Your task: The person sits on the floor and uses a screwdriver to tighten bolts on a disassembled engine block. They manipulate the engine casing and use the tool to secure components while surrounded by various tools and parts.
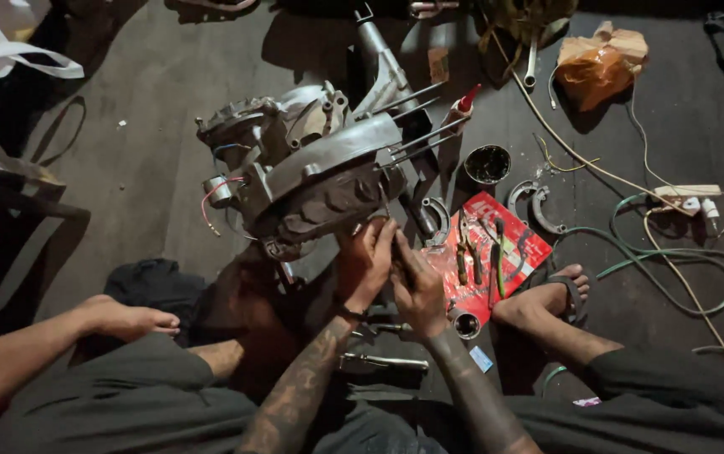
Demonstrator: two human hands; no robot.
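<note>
A grey motorcycle engine (pixel 311 172) with long studs sticking out stands tilted on the dark floor in front of me. My left hand (pixel 366 261) presses its fingers against the lower edge of the engine's casing. My right hand (pixel 417 286) lies close beside it, fingers curled around something small and dark held against the same spot. What that is I cannot make out. Both tattooed forearms reach up from the bottom of the view. My right foot in a sandal (pixel 557 292) rests at the right.
A red sheet (pixel 526 244) with pliers lies to the right of my hands, by curved brake shoes (pixel 534 206) and a dark tin (pixel 487 164). Cables and a power strip (pixel 686 193) are further right. A metal tool (pixel 383 363) lies near my lap. Someone's bare limb (pixel 118 321) reaches in from the left.
</note>
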